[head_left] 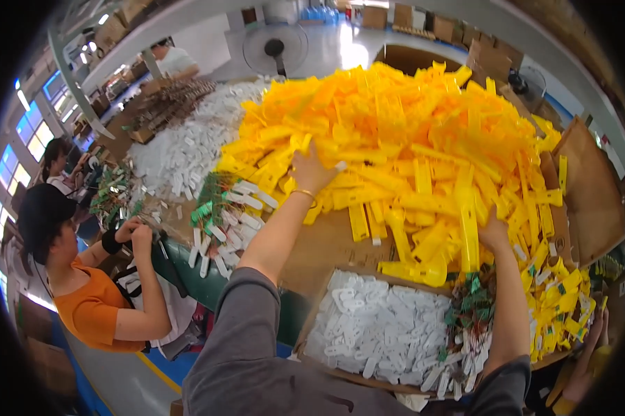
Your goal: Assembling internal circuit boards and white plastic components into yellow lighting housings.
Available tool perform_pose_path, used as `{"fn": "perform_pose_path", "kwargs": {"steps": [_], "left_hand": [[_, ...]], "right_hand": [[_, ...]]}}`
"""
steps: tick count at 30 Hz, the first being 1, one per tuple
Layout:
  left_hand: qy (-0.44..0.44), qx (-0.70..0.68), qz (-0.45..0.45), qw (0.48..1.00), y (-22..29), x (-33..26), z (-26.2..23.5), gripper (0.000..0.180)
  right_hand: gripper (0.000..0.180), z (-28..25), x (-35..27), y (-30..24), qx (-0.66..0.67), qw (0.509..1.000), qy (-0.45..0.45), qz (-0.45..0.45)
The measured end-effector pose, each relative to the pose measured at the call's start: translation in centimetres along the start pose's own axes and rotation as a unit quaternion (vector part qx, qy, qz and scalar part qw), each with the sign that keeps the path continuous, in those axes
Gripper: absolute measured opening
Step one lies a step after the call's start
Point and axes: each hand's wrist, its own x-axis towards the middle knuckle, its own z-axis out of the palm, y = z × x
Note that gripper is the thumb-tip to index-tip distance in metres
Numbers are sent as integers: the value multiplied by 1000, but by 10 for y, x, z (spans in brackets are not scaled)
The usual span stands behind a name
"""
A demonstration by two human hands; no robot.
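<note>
A large heap of yellow plastic casings (388,149) covers the worktable ahead of me. My left hand (314,173) rests on the heap's left side, its thumb apart from its fingers, and nothing is plainly gripped. A small white bit (340,166) shows at the thumb. My right hand (492,232) is at the heap's right side, right beside a long yellow casing (468,229) that stands nearly upright; its fingers are mostly hidden. Between my arms, close to my body, sits a shallow cardboard box (312,322) of white plastic pieces (382,326).
Green circuit boards with wires (470,308) lie by the box. Left stand more boards (215,197) and a pile of white parts (180,145). A co-worker in an orange shirt (97,305) works at the left edge. Smaller yellow pieces (558,298) and an open carton flap (589,194) are right.
</note>
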Motion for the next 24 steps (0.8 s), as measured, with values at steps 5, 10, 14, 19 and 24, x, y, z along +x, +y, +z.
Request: {"fn": "perform_pose_path", "kwargs": {"steps": [5, 10, 14, 19, 24], "left_hand": [[-66, -14, 34, 997, 26, -39, 9, 77], [-149, -15, 122, 981, 44, -79, -11, 60], [-207, -343, 172, 900, 11, -92, -40, 49], [-89, -356, 65, 928, -107, -140, -82, 32], [-20, -172, 86, 981, -121, -212, -89, 36]], "right_hand": [[95, 24, 14, -28, 14, 991, 102, -84], [98, 10, -59, -160, 39, 994, -38, -94], [93, -6, -60, -140, 32, 992, -23, -117], [56, -27, -119, -116, 78, 941, 211, -254], [28, -29, -231, -110, 245, 912, 134, -302]]}}
